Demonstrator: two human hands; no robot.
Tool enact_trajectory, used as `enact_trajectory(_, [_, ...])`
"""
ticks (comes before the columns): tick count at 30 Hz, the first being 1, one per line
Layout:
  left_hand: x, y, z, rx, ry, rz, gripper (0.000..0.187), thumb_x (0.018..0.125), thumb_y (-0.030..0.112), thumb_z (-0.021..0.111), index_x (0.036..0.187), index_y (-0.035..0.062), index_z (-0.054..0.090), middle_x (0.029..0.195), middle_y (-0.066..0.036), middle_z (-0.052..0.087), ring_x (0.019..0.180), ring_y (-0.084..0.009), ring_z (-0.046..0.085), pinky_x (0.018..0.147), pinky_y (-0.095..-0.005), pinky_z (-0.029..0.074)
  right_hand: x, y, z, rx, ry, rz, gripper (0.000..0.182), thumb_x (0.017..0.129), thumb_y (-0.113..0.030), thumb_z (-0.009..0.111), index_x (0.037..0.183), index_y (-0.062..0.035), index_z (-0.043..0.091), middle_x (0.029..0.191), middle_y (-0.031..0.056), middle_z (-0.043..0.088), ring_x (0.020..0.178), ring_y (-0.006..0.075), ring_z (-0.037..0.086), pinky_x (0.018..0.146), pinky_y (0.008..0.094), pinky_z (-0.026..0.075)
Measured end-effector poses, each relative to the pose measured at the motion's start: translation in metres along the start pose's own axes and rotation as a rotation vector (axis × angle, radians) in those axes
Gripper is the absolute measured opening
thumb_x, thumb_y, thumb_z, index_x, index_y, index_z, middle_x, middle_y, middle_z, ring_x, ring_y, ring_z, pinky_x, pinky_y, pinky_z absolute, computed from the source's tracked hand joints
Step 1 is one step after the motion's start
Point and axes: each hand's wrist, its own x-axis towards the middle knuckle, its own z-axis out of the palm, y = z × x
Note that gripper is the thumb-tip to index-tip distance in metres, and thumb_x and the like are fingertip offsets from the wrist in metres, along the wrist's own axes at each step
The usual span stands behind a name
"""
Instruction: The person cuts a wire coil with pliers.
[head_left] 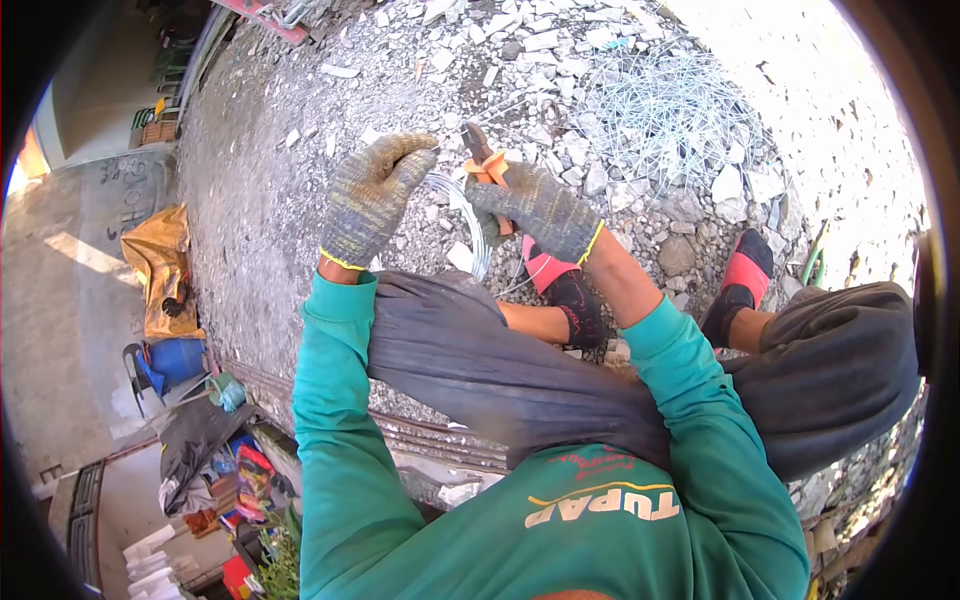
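Observation:
My left hand (378, 195), in a grey knitted glove with yellow trim, has its fingers pressed together in a pinch, with thin wire near the fingertips. My gloved right hand (540, 208) is closed round orange-handled pliers (484, 160), whose dark jaws point up and slightly left. Between and below the hands, a coil of silvery wire (468, 222) hangs or lies over the gravel beside my knee. A pile of short cut wires (665, 110) lies on the rubble at the upper right.
Broken stones and gravel (290, 150) cover the ground. My two feet in dark and red socks rest on it. At the left are an orange-brown sack (160, 270), a blue container (178, 360) and assorted cloths. A red metal object (265, 15) stands at the top.

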Motion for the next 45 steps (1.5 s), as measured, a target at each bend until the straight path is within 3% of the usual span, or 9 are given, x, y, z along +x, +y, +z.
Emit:
enact_trajectory(6, [0.007, -0.033, -0.036, -0.030, 0.055, -0.029, 0.024, 0.093, 0.015, 0.067, 0.113, 0.0011, 0.069, 0.105, -0.006, 0.071, 0.094, -0.0108, 0.062, 0.085, -0.0264, 0.051, -0.020, -0.025, -0.020, 1.042, -0.354, -0.007, 0.026, 0.094, -0.019, 0.062, 0.111, 0.0014, 0.062, 0.091, 0.0104, 0.068, 0.072, 0.0222, 0.069, 0.062, 0.0378, 0.060])
enact_trajectory(14, [0.003, -0.034, -0.021, 0.178, 0.126, -0.017, 0.027, 0.095, 0.021, 0.066, 0.115, 0.0020, 0.067, 0.092, 0.000, 0.066, 0.077, -0.0067, 0.055, 0.070, -0.0224, 0.047, 0.015, -0.006, -0.117, -0.710, 0.535, -0.038, 0.038, 0.090, -0.037, 0.068, 0.103, -0.0014, 0.066, 0.068, 0.0055, 0.063, 0.059, 0.0137, 0.060, 0.055, 0.0312, 0.047])
enact_trajectory(15, [0.002, -0.034, -0.020, 0.173, 0.137, 0.008, 0.028, 0.095, 0.023, 0.067, 0.114, 0.0022, 0.068, 0.089, 0.000, 0.064, 0.074, -0.0062, 0.053, 0.066, -0.0215, 0.045, 0.016, 0.003, -0.135, -0.624, 0.601, -0.004, 0.045, 0.084, -0.046, 0.063, 0.098, -0.0033, 0.067, 0.082, 0.0211, 0.067, 0.080, 0.0387, 0.066, 0.075, 0.0446, 0.051])
enact_trajectory(18, [0.000, -0.021, -0.013, 0.111, 0.152, -0.056, 0.028, 0.095, 0.023, 0.066, 0.113, 0.0018, 0.068, 0.087, 0.001, 0.064, 0.074, -0.0060, 0.053, 0.067, -0.0214, 0.045, 0.021, 0.034, -0.184, -0.884, 0.876, 0.060, 0.041, 0.081, -0.038, 0.064, 0.093, 0.0007, 0.066, 0.081, 0.0207, 0.068, 0.079, 0.0356, 0.067, 0.073, 0.0427, 0.051])
enact_trajectory(24, [0.009, 0.009, -0.006, 0.100, 0.160, -0.093, 0.026, 0.094, 0.022, 0.067, 0.111, 0.0027, 0.068, 0.083, 0.000, 0.064, 0.067, -0.0041, 0.052, 0.058, -0.0194, 0.043, 0.010, 0.051, -0.144, -0.264, 0.576, 0.278, 0.038, 0.082, -0.033, 0.064, 0.100, 0.0012, 0.063, 0.081, 0.0162, 0.067, 0.073, 0.0273, 0.065, 0.069, 0.0411, 0.050])
enact_trajectory(32, [0.014, 0.034, 0.000, -0.051, 0.124, -0.156, 0.024, 0.094, 0.017, 0.064, 0.111, 0.0006, 0.067, 0.083, -0.002, 0.065, 0.064, -0.0046, 0.052, 0.057, -0.0198, 0.044, -0.007, -0.018, 0.011, -0.568, 0.286, -0.119, 0.037, 0.086, -0.026, 0.066, 0.115, -0.0040, 0.058, 0.086, 0.0242, 0.067, 0.085, 0.0415, 0.065, 0.073, 0.0473, 0.051])
enact_trajectory(35, [0.012, 0.040, 0.003, -0.064, 0.100, -0.153, 0.023, 0.093, 0.015, 0.064, 0.111, -0.0003, 0.066, 0.083, -0.003, 0.066, 0.064, -0.0051, 0.053, 0.056, -0.0209, 0.044, -0.012, -0.022, 0.021, -0.568, 0.308, -0.353, 0.051, 0.087, -0.023, 0.068, 0.130, -0.0010, 0.053, 0.082, 0.0211, 0.067, 0.075, 0.0375, 0.066, 0.066, 0.0449, 0.050])
enact_trajectory(42, [0.004, 0.038, 0.007, -0.119, 0.027, -0.139, 0.021, 0.094, 0.014, 0.063, 0.109, -0.0004, 0.067, 0.083, -0.004, 0.067, 0.064, -0.0057, 0.055, 0.057, -0.0216, 0.046, -0.013, -0.028, 0.026, -0.574, 0.291, -0.229, 0.048, 0.086, -0.019, 0.068, 0.129, -0.0029, 0.055, 0.086, 0.0221, 0.067, 0.080, 0.0382, 0.067, 0.069, 0.0441, 0.051])
enact_trajectory(45, [0.002, 0.040, 0.006, -0.123, 0.020, -0.131, 0.021, 0.094, 0.014, 0.063, 0.109, -0.0004, 0.067, 0.083, -0.003, 0.066, 0.065, -0.0057, 0.055, 0.057, -0.0218, 0.046, -0.010, -0.019, 0.025, -0.575, 0.351, -0.436, 0.044, 0.086, -0.018, 0.068, 0.125, -0.0030, 0.057, 0.088, 0.0222, 0.068, 0.081, 0.0381, 0.067, 0.069, 0.0438, 0.051])
